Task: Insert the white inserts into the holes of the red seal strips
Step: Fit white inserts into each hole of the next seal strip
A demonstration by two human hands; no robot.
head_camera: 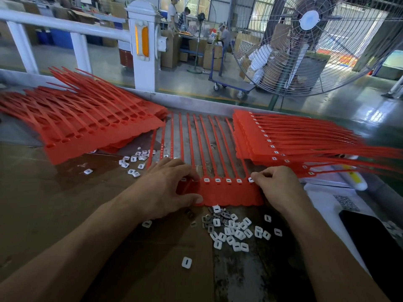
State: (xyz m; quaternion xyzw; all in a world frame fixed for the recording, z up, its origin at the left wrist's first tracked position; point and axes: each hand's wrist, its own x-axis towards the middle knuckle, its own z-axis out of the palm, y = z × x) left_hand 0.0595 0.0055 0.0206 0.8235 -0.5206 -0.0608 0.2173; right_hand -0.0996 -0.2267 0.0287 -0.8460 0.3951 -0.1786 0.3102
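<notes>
Far left on the table (54, 214) there's a messy stack of red seal strips (87, 125) with their holes empty, tails fanned away from the camera. Just right of its near edge sits a small scatter of white inserts (133, 162), roughly a dozen, though the blur makes that hard to pin down.

The left hand (168, 186) rests on the left end of the strip sheet being worked (229, 195), thumb flat on its scalloped edge and fingers curled over the hole row, so whatever holes are under it are hidden. Five holes show along the row; four clearly have inserts seated, and the fifth, at the right end, is right under the right hand's fingertips. Nine or so tails run straight away from the camera, so the hole row lies left-right, directly between the two hands.

The right hand (279, 188) has its fingers bunched narrow, pinching or pressing an insert (251, 180) at that rightmost hole. I can't tell if it's fully seated yet.

The main pile of loose inserts (235, 229), maybe thirty-odd, lies just toward the camera from the sheet, a bit closer to the right hand, so that's probably the one to grab the next piece.

Far right is the finished stack (255, 138), about a dozen filled holes visible along its edge.
</notes>
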